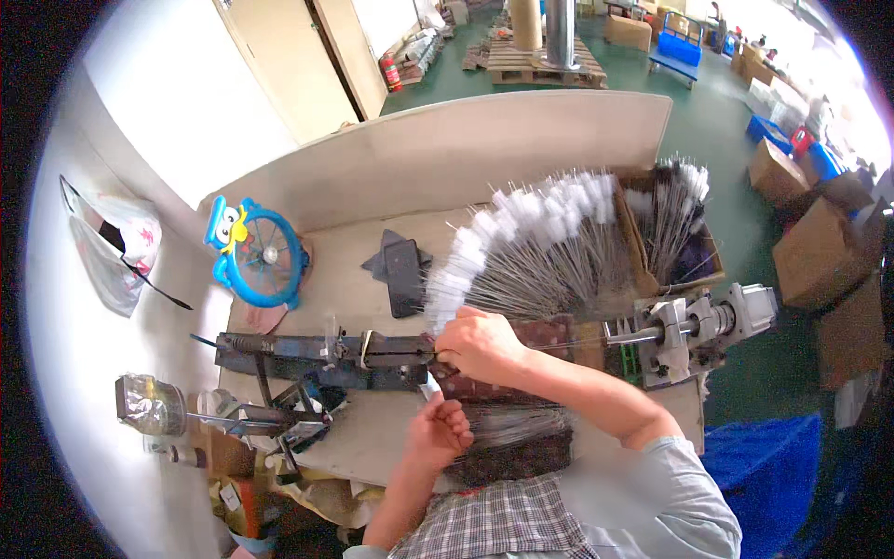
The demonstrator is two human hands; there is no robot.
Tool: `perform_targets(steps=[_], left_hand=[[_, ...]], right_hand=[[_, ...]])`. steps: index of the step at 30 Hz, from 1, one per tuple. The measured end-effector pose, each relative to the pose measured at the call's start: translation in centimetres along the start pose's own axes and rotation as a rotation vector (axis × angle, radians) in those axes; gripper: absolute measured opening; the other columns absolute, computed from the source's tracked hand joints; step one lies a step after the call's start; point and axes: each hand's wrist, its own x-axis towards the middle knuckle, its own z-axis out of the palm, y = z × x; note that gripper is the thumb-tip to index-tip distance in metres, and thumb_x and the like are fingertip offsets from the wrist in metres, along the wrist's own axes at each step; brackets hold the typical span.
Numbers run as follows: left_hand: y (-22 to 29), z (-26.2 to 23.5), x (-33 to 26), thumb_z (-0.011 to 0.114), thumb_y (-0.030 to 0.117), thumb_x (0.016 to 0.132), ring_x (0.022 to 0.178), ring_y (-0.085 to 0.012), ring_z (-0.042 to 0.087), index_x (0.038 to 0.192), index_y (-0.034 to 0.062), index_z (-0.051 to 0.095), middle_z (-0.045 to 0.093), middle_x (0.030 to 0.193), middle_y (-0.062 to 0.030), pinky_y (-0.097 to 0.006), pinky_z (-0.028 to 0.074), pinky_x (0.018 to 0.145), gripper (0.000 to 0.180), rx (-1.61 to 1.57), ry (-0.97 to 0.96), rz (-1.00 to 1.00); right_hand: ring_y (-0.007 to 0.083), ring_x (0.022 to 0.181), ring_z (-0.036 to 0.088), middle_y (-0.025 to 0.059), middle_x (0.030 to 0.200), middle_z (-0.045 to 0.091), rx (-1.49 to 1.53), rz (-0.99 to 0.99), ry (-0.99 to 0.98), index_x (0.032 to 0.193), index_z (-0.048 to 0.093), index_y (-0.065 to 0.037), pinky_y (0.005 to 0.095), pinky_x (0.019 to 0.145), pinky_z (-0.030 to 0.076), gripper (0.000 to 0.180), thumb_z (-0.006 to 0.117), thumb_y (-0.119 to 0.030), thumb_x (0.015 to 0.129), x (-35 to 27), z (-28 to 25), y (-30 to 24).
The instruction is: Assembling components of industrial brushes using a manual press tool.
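Observation:
My left hand (pixel 440 430) is closed, fingers curled, below the end of a dark metal rail fixture (pixel 396 351). A small white piece (pixel 429 385) sticks up from its thumb and forefinger; its kind does not show clearly. My right hand (pixel 480 347) is closed in a pinch at the right end of that fixture, and what its fingers hold is hidden. Just beyond it fans a large pile of thin wire brushes (pixel 549 244) with white bristle heads. Below the right wrist lies a bundle of thin wires (pixel 512 424) on dark patterned cloth.
A motorised clamp machine (pixel 684 331) stands at the table's right end. Behind it is a cardboard box (pixel 643 252) of brushes. A blue toy-shaped fan (pixel 265 256) and a black phone (pixel 403 278) are at the left. A low panel (pixel 466 140) closes the far edge.

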Motion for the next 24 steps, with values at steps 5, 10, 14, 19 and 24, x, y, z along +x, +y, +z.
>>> perform_targets(steps=[5, 10, 14, 19, 24], left_hand=[[0.8, 2.0, -2.0, 0.052, 0.029, 0.089, 0.060, -0.0153, 0.055, 0.079, 0.0023, 0.062, 0.057, 0.064, -0.0064, -0.030, 0.045, 0.057, 0.030, 0.666, 0.139, 0.485], [0.9, 2.2, -0.9, 0.063, 0.020, 0.083, 0.062, -0.0092, 0.055, 0.078, 0.0014, 0.061, 0.059, 0.067, -0.0048, -0.024, 0.045, 0.057, 0.020, 1.067, 0.313, 0.989], [-0.3, 4.9, -0.4, 0.064, 0.025, 0.082, 0.056, -0.0083, 0.054, 0.080, 0.0027, 0.060, 0.060, 0.069, -0.0041, -0.022, 0.044, 0.051, 0.023, 1.143, 0.229, 0.632], [-1.1, 7.2, -1.8, 0.057, 0.029, 0.086, 0.057, -0.0119, 0.057, 0.080, 0.0024, 0.058, 0.060, 0.070, -0.0050, -0.025, 0.044, 0.047, 0.027, 0.616, 0.008, 0.482], [-0.5, 5.6, -0.9, 0.061, 0.039, 0.082, 0.052, -0.0135, 0.058, 0.079, 0.0018, 0.063, 0.063, 0.067, -0.0060, -0.026, 0.045, 0.048, 0.037, 0.751, 0.054, 0.443]], right_hand=[[0.0247, 0.079, 0.056, 0.0015, 0.070, 0.060, -0.036, 0.080, -0.069, 0.063, 0.059, -0.012, 0.0377, 0.065, 0.049, 0.009, 0.061, -0.020, 0.068, 0.6, -0.5, -1.0], [0.0255, 0.081, 0.057, 0.0019, 0.070, 0.061, -0.050, 0.098, -0.096, 0.064, 0.060, -0.012, 0.0386, 0.067, 0.049, 0.010, 0.061, -0.021, 0.068, 0.7, -0.7, -1.3], [0.0260, 0.082, 0.057, 0.0028, 0.074, 0.063, -0.086, 0.172, -0.164, 0.066, 0.062, -0.011, 0.0391, 0.067, 0.049, 0.012, 0.061, -0.023, 0.068, 1.1, -1.2, -1.9], [0.0272, 0.082, 0.059, 0.0062, 0.073, 0.064, -0.142, 0.175, -0.191, 0.066, 0.064, -0.011, 0.0399, 0.068, 0.050, 0.014, 0.060, -0.025, 0.069, 1.1, -0.9, -1.7], [0.0276, 0.082, 0.059, 0.0074, 0.073, 0.064, -0.187, 0.206, -0.252, 0.067, 0.065, -0.010, 0.0405, 0.067, 0.051, 0.014, 0.061, -0.024, 0.068, 1.5, -0.8, -1.7]])
